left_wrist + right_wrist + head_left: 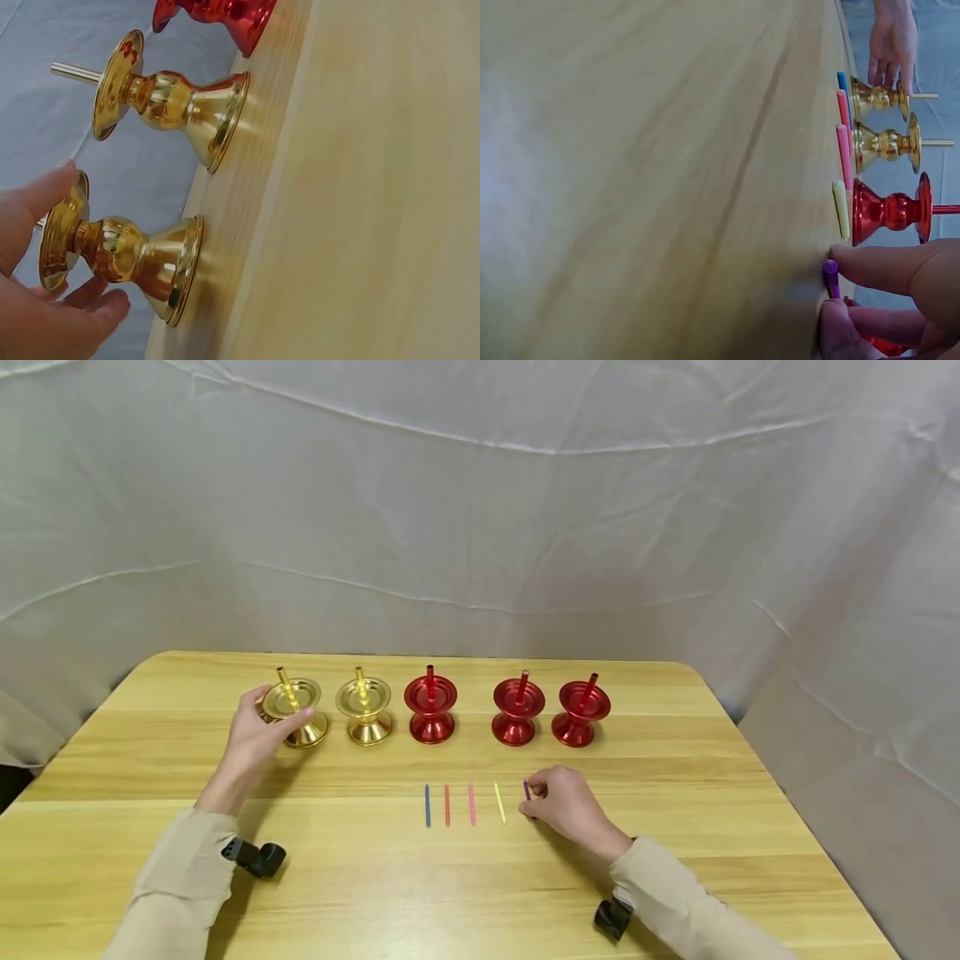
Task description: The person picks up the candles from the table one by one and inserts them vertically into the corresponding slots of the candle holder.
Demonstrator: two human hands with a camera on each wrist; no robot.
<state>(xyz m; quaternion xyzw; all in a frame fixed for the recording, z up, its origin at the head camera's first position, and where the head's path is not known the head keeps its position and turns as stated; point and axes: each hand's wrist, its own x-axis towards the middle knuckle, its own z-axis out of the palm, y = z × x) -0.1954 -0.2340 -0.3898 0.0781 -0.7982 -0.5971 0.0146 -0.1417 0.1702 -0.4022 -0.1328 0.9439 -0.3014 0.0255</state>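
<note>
My left hand (253, 737) holds the dish of the leftmost gold candle holder (307, 728), thumb on one side and fingers around the other. In the left wrist view this gold candle holder (116, 247) has its base at the tabletop. My right hand (570, 807) has thumb and finger on either side of a small purple candle (831, 277), which lies on the table and is partly hidden. To its left lie a yellow candle (500, 802), a pink candle (472, 805), a red candle (447, 806) and a blue candle (427, 807), spaced in a row.
Beside the held holder stands a second gold candle holder (365, 710). Further right are three red ones: a red candle holder (431, 727), another red holder (513, 728) and a rightmost red holder (573, 728). A grey cloth (480, 527) hangs behind the wooden table (375, 893).
</note>
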